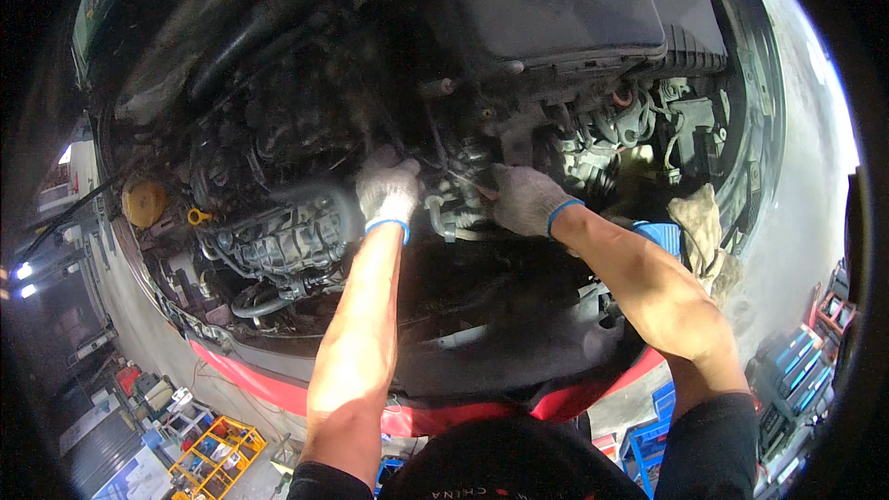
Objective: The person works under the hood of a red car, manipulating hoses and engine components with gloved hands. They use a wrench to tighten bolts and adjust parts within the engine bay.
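Observation:
My left hand point(390, 189), in a white knit glove with a blue cuff, reaches into the engine bay with its fingers curled. Its fingertips are lost in shadow, right of the engine's ribbed intake manifold point(295, 236). My right hand point(529, 201), gloved the same way, is bent inward beside a metal pipe point(436, 214) and dark fittings. A thin, light line point(455, 175) runs between the two hands, its end close to my right fingertips. Whether either hand grips it is too dark and blurred to tell.
A black box cover point(569, 0) overhangs the far side. To the left are a yellow oil cap point(144, 203) and a dipstick handle point(199, 216). A stained cloth point(696, 229) lies by a blue object point(658, 237) at right. The red bumper point(264, 382) curves before me.

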Tool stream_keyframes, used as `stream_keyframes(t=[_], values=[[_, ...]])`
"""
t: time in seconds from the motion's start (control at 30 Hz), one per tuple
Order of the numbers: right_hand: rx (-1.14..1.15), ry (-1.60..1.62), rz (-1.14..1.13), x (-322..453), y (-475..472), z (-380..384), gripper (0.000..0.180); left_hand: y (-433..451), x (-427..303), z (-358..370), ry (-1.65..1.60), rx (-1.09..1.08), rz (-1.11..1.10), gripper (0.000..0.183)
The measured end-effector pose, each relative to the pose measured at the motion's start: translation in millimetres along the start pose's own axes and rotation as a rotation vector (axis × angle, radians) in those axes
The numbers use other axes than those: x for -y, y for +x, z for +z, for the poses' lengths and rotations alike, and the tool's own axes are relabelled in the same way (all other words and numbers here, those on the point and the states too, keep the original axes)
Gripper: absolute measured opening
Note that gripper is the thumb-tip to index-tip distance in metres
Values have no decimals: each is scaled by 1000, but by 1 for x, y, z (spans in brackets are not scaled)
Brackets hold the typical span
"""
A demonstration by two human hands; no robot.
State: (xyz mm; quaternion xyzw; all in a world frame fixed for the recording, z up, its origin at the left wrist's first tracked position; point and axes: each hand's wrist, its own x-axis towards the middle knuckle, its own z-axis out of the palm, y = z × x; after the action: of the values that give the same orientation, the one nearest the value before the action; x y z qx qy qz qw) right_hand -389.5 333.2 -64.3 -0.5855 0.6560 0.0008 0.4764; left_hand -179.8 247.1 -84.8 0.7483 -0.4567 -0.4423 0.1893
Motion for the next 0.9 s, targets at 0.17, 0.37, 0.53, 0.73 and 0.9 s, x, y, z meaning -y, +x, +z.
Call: stream_keyframes(t=[0.17,0.37,0.53,0.73,0.9], values=[[94,56,-35,-7,17,11,45,8,18,6,-99,-58,36,47],[-191,-152,55,6,-6,35,37,-9,-1,6,-273,-14,-129,47],[-475,-456,-50,9,-12,41,21,-10,-14,-1,-309,82,-190,36],[-330,-282,42,6,-5,42,28,4,4,-1,-248,25,-32,35],[-107,118,-27,-5,9,51,46,18,15,2,-62,-33,101,42]])
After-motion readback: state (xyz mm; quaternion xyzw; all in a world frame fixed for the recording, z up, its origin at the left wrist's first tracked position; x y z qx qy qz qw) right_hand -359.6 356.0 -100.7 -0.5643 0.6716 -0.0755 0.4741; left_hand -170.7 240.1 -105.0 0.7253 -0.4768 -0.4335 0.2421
